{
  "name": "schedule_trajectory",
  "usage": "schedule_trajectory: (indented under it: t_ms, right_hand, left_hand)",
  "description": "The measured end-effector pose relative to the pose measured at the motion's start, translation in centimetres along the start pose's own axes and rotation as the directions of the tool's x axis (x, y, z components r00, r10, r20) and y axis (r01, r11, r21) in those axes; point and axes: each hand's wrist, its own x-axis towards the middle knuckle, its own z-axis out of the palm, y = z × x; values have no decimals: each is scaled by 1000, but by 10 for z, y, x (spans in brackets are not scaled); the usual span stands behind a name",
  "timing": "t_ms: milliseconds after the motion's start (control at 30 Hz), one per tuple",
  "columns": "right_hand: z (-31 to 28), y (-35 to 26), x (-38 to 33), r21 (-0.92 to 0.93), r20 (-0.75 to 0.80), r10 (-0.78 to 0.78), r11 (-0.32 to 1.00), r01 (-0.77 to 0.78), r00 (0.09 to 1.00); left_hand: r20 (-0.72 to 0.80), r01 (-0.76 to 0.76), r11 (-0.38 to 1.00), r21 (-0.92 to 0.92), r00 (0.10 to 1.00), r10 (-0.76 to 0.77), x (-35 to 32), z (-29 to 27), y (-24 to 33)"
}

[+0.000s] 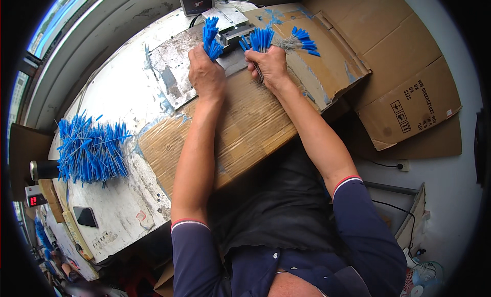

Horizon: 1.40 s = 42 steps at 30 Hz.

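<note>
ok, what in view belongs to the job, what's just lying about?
Likely in the job:
- blue-tipped thin wire bunch in the left hand
- second blue-tipped bunch in the right hand
- loose blue-tipped bunch on brown cardboard
- big blue-tipped pile on white table

Probably just lying about:
- dark rectangular phone
- long cream power strip

My left hand [207,76] holds a blue bundle [211,39], slim ends pointing away; my right hand [271,66] holds a second bundle [261,39], blue ends outward, thin wires [261,78] below.
</note>
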Motion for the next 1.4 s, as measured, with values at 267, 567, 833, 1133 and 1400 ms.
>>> schedule_trajectory:
  t_ms: [267,567,833,1133,1400]
  right_hand:
    - [9,5,8,-157,-109,-37,987,20,993]
    - [11,7,11,-160,-140,-66,986,43,988]
    - [11,3,3,-33,-144,-20,999,16,989]
    - [0,0,-9,106,-87,36,994,-26,996]
    - [0,0,-11,-30,-92,-6,1000,4,996]
  left_hand:
    - [8,-12,999,38,1000,11,1,1,-1]
    - [23,-2,1000,23,1000,1,1,3,-2]
    - [59,-45,998,44,997,43,1,-1,-2]
    - [230,23,998,61,972,-37,1,-3,3]
    - [216,-51,996,74,976,34,-2,-3,5]
